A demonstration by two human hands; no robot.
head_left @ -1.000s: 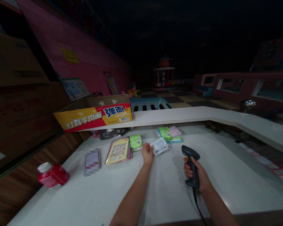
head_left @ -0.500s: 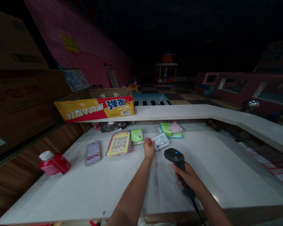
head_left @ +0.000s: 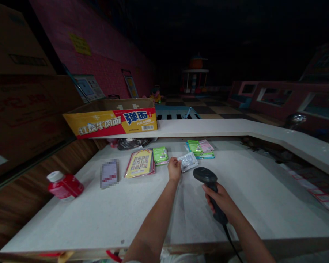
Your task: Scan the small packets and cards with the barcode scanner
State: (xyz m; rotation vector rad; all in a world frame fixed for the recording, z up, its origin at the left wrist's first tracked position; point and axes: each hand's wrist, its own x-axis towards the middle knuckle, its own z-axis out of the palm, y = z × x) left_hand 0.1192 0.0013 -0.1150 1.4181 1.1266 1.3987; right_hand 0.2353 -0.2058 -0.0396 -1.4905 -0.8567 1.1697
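Observation:
Pinched in my left hand (head_left: 174, 168) is the left edge of a silvery packet (head_left: 188, 162) with print on it, held just above or on the white counter. My right hand (head_left: 220, 201) is wrapped around the handle of a black corded barcode scanner (head_left: 205, 176), whose head points toward the packet. Behind the packet lies a pile of green, blue and pink packets (head_left: 195, 147). Left of my left hand, a green packet (head_left: 160, 155) sits beside a stack of yellow-covered booklets or packs (head_left: 139, 163).
A red bottle with a white cap (head_left: 65, 185) lies tilted at the left, near a blurred-out flat item (head_left: 109, 173). An open yellow-and-red carton (head_left: 115, 120) rests on the raised white ledge (head_left: 203, 127). Brown cardboard boxes (head_left: 24, 106) are stacked at the far left.
The blue light on top of the scanner has gone out. Both hands keep their holds, with the packet almost in place; the view has shifted slightly.

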